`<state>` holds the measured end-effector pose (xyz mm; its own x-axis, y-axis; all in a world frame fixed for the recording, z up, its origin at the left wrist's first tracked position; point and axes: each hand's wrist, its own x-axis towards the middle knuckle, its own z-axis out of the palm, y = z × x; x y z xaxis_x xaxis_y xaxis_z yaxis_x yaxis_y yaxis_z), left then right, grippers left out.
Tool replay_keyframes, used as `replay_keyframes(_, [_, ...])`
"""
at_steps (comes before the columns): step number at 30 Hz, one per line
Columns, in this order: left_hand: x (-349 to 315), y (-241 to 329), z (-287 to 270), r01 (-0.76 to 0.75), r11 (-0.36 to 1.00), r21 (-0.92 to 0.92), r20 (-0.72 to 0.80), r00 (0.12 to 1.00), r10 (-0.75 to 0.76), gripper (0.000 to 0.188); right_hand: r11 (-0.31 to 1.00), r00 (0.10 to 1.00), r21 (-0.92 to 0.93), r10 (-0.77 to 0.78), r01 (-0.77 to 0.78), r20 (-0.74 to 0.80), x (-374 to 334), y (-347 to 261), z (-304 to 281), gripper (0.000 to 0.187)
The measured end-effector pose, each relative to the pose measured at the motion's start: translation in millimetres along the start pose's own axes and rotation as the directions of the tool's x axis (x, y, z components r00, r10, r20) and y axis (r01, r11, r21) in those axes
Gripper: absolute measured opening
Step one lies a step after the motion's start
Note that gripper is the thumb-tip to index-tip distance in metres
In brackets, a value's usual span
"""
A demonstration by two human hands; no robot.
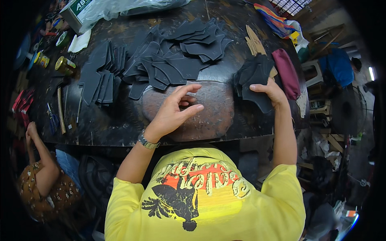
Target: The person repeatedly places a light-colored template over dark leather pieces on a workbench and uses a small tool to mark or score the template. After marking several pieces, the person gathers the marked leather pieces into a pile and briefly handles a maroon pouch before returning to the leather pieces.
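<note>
My left hand [177, 107] hovers over a worn brown board [207, 116], its thumb and fingers apart and nothing between them. At the right, my right hand [272, 91] grips black cut pieces [257, 100] in a small stack. Its thumb lies on top and the fingers are mostly hidden beneath or behind. Beyond the board, a large overlapping heap of black cut pieces [177, 64] with pale outline marks spreads over the dark table. Left of it, another group of black cut pieces [96, 82] lies in overlapping rows.
Tan pointed templates [255, 42] and a maroon pouch [286, 72] lie at the right. A hammer [61, 110], blue-handled pliers [52, 120] and a jar [64, 65] are at the left. Clear plastic [132, 10] covers the far edge. Another person's arm [42, 168] shows at the lower left.
</note>
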<state>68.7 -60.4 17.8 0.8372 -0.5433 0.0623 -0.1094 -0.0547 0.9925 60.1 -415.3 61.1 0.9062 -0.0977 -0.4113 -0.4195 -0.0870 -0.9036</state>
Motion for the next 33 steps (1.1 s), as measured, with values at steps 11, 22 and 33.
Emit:
replay_keyframes(11, [63.9,13.8,37.3,-0.054,0.994,0.092,0.225,0.974,0.032,0.061,0.912,0.990,-0.386,-0.113,0.139,0.088,38.9,-10.0,-24.2,0.103])
replay_keyframes(22, [151.3,-21.9,103.8,0.199,0.977,-0.075,0.170,0.968,-0.184,0.107,0.721,0.968,-0.650,-0.231,0.241,0.103,29.3,2.3,-22.8,0.101])
replay_keyframes(33, [159.8,-29.0,112.1,0.164,0.983,0.079,0.058,0.984,-0.169,0.118,0.812,0.937,-0.555,-0.313,0.181,-0.152,75.6,-1.8,-70.9,0.067])
